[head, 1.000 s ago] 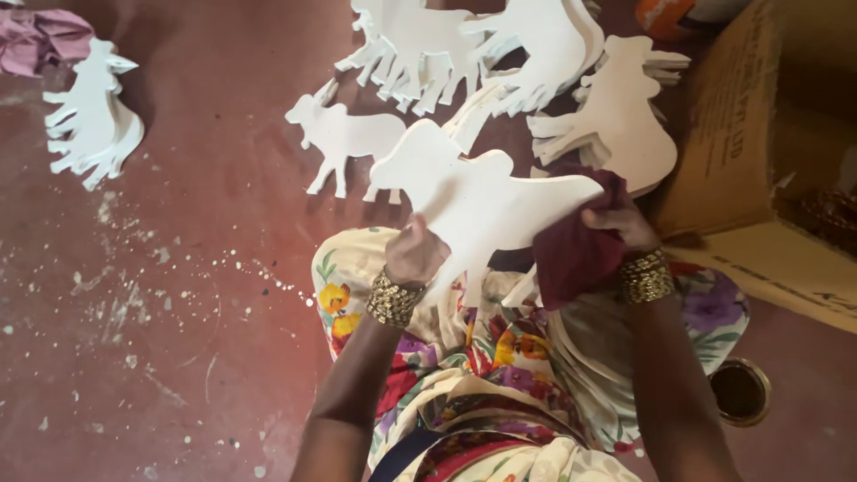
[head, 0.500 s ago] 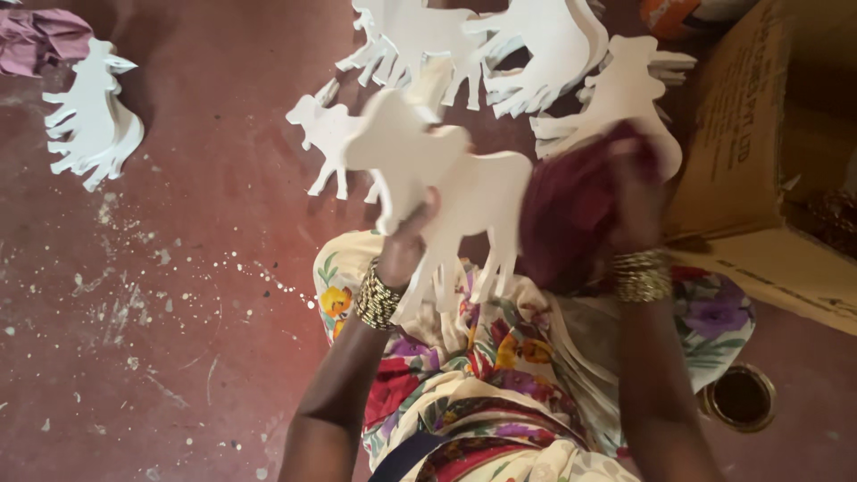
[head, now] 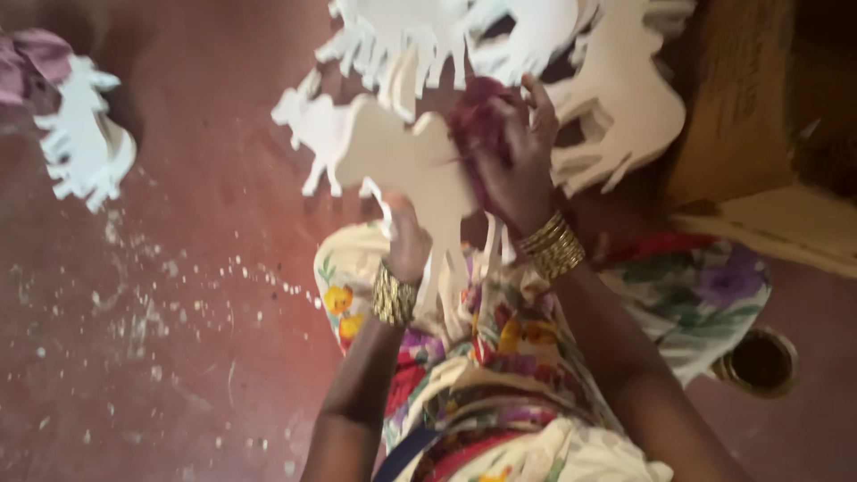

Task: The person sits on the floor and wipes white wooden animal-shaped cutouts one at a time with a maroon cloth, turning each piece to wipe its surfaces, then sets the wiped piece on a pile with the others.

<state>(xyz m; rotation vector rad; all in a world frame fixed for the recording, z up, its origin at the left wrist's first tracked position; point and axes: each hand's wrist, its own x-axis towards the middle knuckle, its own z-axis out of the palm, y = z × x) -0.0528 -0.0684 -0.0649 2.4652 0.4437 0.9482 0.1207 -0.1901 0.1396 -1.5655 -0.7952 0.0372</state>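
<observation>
Red speckled floor (head: pixel 161 357), left hand (head: pixel 406 241) closed on a white animal cutout (head: pixel 393 156) (blurred), right hand (head: pixel 518 170) pressing a maroon cloth (head: pixel 473 120) onto it, grip closed.

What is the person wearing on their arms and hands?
Both arms are bare, with no sleeves or gloves. The left hand has a wide gold bangle band at the wrist. The right hand has a stack of thin gold bangles.
</observation>
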